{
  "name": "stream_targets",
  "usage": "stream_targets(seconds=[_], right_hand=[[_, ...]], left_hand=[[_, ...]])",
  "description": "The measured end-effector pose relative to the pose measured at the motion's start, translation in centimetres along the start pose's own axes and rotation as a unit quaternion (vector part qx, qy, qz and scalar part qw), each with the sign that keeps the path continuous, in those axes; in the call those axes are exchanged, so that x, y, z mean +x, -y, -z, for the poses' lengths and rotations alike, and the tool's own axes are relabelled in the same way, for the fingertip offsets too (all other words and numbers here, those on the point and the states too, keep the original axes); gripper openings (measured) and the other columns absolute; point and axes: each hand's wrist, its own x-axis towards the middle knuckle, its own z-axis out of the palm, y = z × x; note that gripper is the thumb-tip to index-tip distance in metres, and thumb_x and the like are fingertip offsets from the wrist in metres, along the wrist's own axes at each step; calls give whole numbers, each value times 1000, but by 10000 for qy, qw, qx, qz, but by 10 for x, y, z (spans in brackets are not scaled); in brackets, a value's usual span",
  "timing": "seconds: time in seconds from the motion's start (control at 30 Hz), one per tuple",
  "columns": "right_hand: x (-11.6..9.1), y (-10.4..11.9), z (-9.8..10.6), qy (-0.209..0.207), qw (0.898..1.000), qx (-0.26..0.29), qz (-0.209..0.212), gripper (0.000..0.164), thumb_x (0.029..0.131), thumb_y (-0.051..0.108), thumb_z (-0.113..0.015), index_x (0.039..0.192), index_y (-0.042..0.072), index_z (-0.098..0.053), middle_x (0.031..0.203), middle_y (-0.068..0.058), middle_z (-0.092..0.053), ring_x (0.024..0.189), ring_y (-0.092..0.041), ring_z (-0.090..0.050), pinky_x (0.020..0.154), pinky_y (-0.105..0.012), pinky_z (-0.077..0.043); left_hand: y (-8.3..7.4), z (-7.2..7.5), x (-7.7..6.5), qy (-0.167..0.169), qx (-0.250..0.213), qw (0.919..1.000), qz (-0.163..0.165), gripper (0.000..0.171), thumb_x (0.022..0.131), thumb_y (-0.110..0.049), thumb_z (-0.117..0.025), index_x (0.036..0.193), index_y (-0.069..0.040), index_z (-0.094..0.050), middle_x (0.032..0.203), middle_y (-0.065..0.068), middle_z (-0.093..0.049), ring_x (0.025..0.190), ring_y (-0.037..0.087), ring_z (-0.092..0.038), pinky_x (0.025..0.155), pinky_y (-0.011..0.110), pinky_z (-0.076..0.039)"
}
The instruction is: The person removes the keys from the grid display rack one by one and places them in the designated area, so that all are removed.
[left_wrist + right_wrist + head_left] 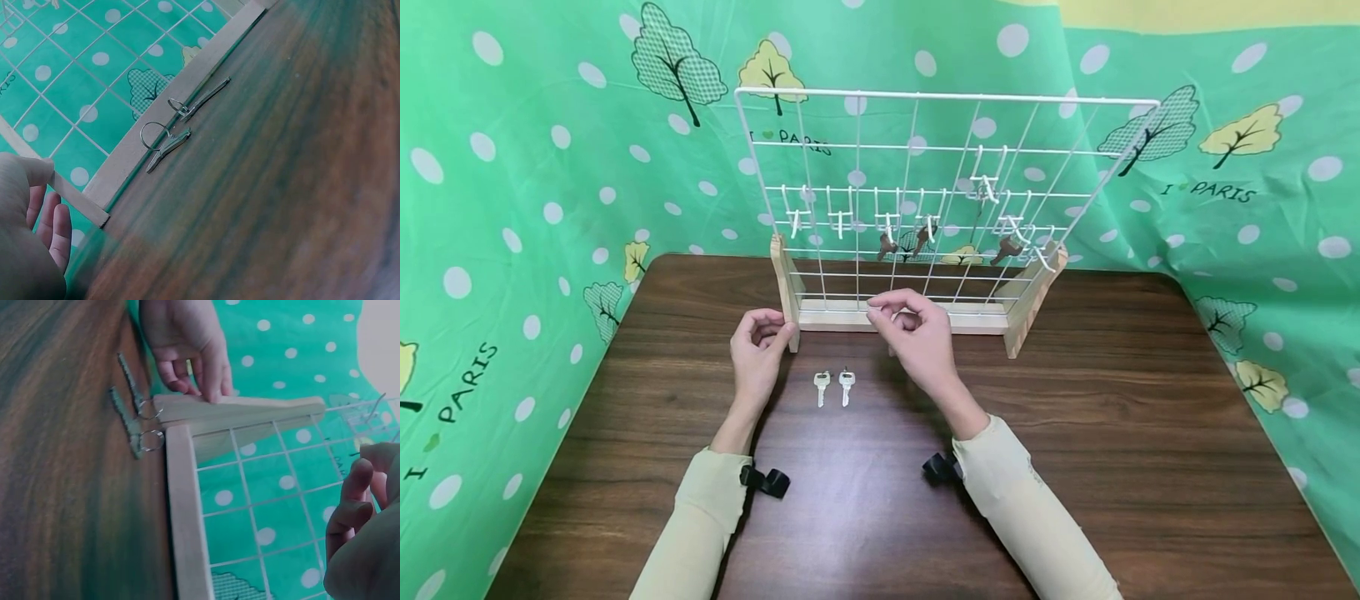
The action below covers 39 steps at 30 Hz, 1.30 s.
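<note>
A white wire rack (947, 97) on a wooden stand has several white hooks (840, 222), with dark keys (1007, 248) hanging from some of them on its middle and right. At the stand's left wooden leg (786, 292), my left hand (758, 354) grips the front edge between thumb and fingers. My right hand (921, 337) is raised before the lower grid, thumb and index finger pinched together. In the right wrist view a thin dark wire-like piece (355, 454) sticks out from those fingertips; the rest is hidden. Two silver keys (822, 389) with rings lie side by side between the hands.
The rack stands toward the back of a dark wooden table (1150, 433). Its right wooden leg (1030, 304) is beyond my right hand. A green patterned cloth (512, 208) hangs behind and at both sides. Black straps (765, 481) are on both wrists.
</note>
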Motion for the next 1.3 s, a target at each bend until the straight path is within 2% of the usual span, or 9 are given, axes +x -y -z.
stream_targets(seconds=[0.2, 0.47, 0.73, 0.9, 1.03, 1.2, 1.3], right_hand=[[3, 9, 0, -395, 9988, 247, 179, 18, 98, -5, -78, 115, -10, -77, 85, 0, -71, 44, -20, -54, 45, -21, -46], [11, 14, 1, -741, 9961, 359, 323, 18, 98, -8, -76, 114, -15, -74, 84, 3, -70, 46, -8, -54, 46, -22, -50], [21, 20, 2, -1272, 9899, 328, 536, 18, 97, -4, -80, 112, -13, -75, 79, 3, -70, 48, -6, -52, 45, -20, -46], [26, 23, 1, -1398, 9881, 309, 566, 18, 97, -3, -80, 112, -13, -76, 76, 4, -70, 46, -6, -50, 45, -18, -44], [29, 24, -1, -1502, 9868, 270, 545, 18, 98, -2, -80, 113, -11, -77, 72, 6, -68, 45, -6, -49, 44, -17, -41], [34, 26, -5, -1558, 9863, 299, 458, 19, 98, -2, -79, 115, -9, -78, 71, 8, -68, 45, -4, -48, 43, -16, -40], [36, 27, -8, -1547, 9864, 389, 384, 19, 98, -2, -79, 116, -9, -78, 71, 8, -68, 46, -3, -48, 43, -16, -39]], left_hand=[[0, 0, -1, -42, 9, 10000, 20, 29, 95, 10, -82, 118, 17, -65, 99, -4, -70, 91, 11, -65, 81, 19, -55], [-3, -2, 0, -123, 19, 9999, 72, 29, 94, 16, -77, 119, 21, -63, 100, -2, -69, 90, 11, -64, 81, 19, -54], [-30, -8, -9, -61, 18, 10000, 14, 28, 95, 17, -75, 117, 24, -60, 98, -1, -69, 90, 11, -65, 81, 19, -54], [-32, -8, -10, -47, 16, 10000, 25, 28, 95, 17, -75, 117, 24, -60, 97, -3, -69, 90, 11, -64, 81, 18, -55], [-27, -8, -7, -59, 19, 10000, 68, 27, 95, 18, -74, 118, 23, -60, 98, -2, -68, 90, 12, -64, 81, 19, -55], [-8, -5, -1, -103, 78, 9999, 93, 28, 95, 17, -75, 120, 22, -62, 99, -4, -68, 90, 10, -63, 81, 19, -54], [-3, -2, 0, -63, 26, 10000, 37, 29, 95, 14, -78, 119, 19, -63, 99, -6, -69, 90, 10, -64, 81, 19, -55]])
